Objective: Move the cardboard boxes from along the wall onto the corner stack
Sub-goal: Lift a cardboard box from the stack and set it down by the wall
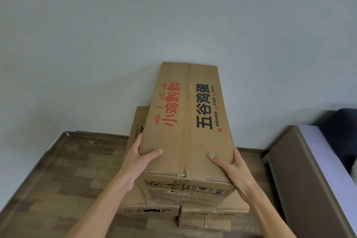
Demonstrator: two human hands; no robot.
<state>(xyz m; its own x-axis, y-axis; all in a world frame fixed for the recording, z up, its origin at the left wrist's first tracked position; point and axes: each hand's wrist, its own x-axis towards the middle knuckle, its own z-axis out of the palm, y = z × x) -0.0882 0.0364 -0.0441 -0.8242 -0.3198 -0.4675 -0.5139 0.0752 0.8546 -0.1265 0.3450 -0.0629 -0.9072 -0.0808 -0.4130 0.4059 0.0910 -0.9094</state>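
A long brown cardboard box with red and black printed characters lies lengthwise on top of a stack of similar boxes against the pale wall. My left hand grips its near left corner, thumb on the top face. My right hand grips the near right corner the same way. Another box of the stack shows behind the top box on the left. The lower boxes are mostly hidden under the top one and my arms.
Dark wood-pattern floor spreads to the left, bounded by the wall base. On the right stands a brown bed frame with a pale mattress and dark bedding, close beside the stack.
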